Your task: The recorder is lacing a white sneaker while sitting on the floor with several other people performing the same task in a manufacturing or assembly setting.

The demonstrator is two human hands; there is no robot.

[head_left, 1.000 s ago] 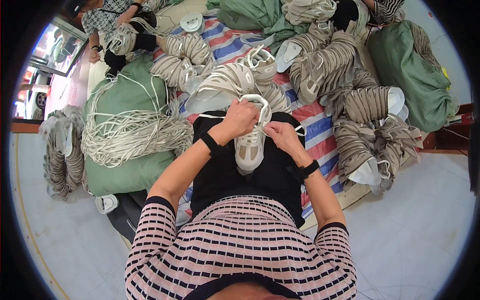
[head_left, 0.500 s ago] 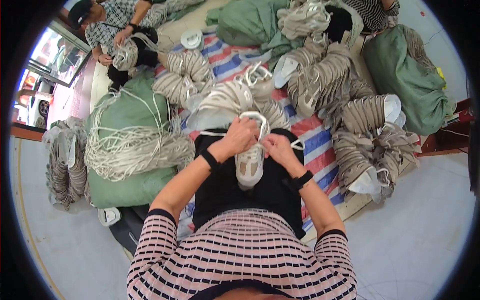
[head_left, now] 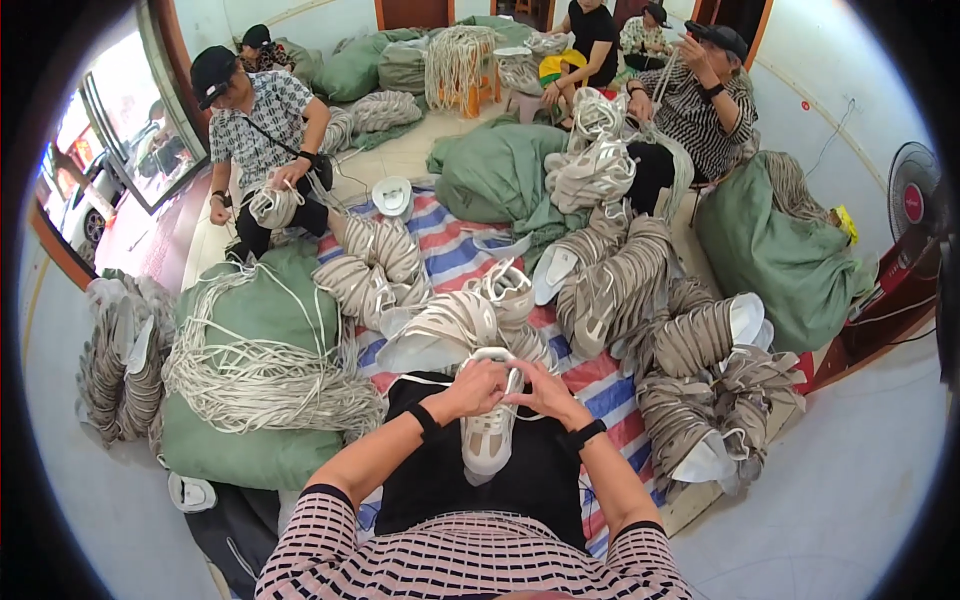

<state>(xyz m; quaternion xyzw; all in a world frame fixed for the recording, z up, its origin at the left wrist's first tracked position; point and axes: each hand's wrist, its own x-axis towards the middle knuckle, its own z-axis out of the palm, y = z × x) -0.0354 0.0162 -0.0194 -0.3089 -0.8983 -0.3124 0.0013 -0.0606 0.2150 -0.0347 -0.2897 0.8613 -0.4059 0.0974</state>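
A beige and white shoe upper point(head_left: 487, 446) lies on my black-covered lap, its toe toward me. At its opening my left hand point(head_left: 478, 388) is closed, gripping the upper by its lacing edge. My right hand point(head_left: 546, 390) meets it from the right, thumb and forefinger bent into a ring and pinched at the tips on what appears to be the white shoelace, mostly hidden by the fingers. Just beyond my hands rests a nested row of similar uppers point(head_left: 450, 325).
A green sack point(head_left: 235, 455) bearing a heap of pale laces point(head_left: 265, 370) is at my left. Stacked uppers point(head_left: 690, 345) line the right side of the striped sheet point(head_left: 620, 400). A co-worker point(head_left: 262, 120) handles an upper at the far left; others sit farther back. A fan point(head_left: 912, 190) stands right.
The view has tilted up, bringing more of the room and other people into sight. My right hand has drawn in against the left, and the lace end beside it no longer shows.
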